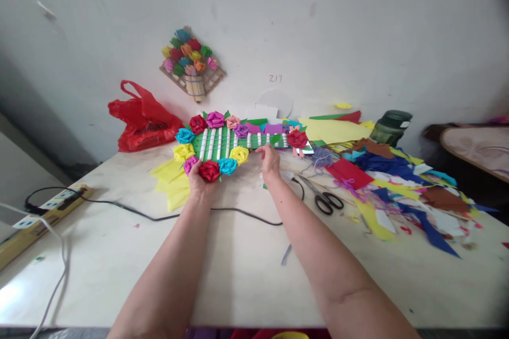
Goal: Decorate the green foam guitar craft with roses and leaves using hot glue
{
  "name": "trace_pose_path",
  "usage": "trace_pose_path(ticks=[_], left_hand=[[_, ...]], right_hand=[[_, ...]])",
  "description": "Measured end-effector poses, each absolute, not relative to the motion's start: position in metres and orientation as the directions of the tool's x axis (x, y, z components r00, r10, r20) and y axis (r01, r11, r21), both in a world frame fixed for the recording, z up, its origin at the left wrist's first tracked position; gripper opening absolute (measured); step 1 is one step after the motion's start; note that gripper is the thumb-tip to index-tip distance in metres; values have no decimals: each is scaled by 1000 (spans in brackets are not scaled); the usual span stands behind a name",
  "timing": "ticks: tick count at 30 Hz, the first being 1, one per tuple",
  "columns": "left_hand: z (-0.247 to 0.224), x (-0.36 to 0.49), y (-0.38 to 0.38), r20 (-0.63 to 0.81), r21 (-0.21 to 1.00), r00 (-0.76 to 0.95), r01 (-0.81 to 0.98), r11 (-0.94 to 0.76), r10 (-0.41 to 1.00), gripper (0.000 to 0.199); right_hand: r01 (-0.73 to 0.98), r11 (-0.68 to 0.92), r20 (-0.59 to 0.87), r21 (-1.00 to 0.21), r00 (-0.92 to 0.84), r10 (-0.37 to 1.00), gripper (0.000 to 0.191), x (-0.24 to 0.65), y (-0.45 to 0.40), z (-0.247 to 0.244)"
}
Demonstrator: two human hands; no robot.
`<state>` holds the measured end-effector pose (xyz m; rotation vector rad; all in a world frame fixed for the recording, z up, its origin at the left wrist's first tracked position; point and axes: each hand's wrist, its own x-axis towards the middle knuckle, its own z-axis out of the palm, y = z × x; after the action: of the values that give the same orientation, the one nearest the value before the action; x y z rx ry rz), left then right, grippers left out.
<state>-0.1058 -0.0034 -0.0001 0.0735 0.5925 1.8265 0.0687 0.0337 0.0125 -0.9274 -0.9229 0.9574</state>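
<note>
A guitar-shaped craft piece [218, 151], green with white strips across it, is tilted up above the table. Paper roses in red, yellow, blue, purple and pink edge its body, and one red rose [297, 139] sits at the neck's end. My left hand [202, 184] grips the body's lower edge beside the red and purple roses; part of its fingers is hidden behind. Close below the neck, my right hand [270, 162] is closed, with a small green paper leaf [275, 139] at its fingertips. That leaf overlaps the white strips of the neck.
Black-handled scissors [328, 202] lie right of my right hand, near heaped paper scraps [421, 190]. A black cable [238, 211] crosses the table from a power strip [43, 212]. A red plastic bag [147, 119] and a dark green bottle [392, 128] stand by the wall.
</note>
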Motion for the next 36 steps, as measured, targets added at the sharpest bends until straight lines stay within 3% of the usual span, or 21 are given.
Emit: trace_pose_path(ticks=[2, 9, 19, 36], left_hand=[[1, -106, -4, -238, 433, -346, -874, -220, 908, 5], [1, -108, -4, -228, 443, -359, -866, -232, 905, 6], [1, -109, -3, -228, 453, -377, -857, -245, 898, 6], [-1, -108, -3, -217, 463, -369, -854, -238, 904, 5]], right_hand=[[-226, 294, 223, -929, 292, 930, 34, 72, 34, 9], [-434, 172, 106, -884, 171, 980, 19, 70, 31, 12], [-566, 165, 128, -808, 104, 986, 13, 68, 35, 7], [-611, 229, 5, -758, 345, 938, 23, 63, 34, 8]])
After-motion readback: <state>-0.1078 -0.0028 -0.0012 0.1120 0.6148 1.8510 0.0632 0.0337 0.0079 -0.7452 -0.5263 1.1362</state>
